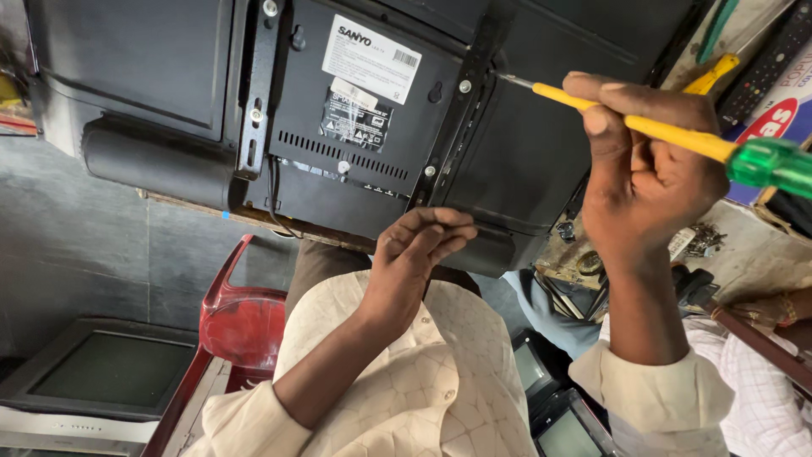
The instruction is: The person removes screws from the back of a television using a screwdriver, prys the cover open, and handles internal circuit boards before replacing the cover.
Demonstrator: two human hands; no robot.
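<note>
Screwdriver (651, 127), right hand (647, 182) gripping, raised

The screwdriver (677, 135) handle is cut off at the right edge of the frame; its tip contact with the bracket is too small to resolve. The television back panel (355, 110) runs past the top edge. The left hand (419, 254) fingertips curl inward, concealing anything held. The red chair (237, 326) is partly hidden behind the sleeve.
</note>
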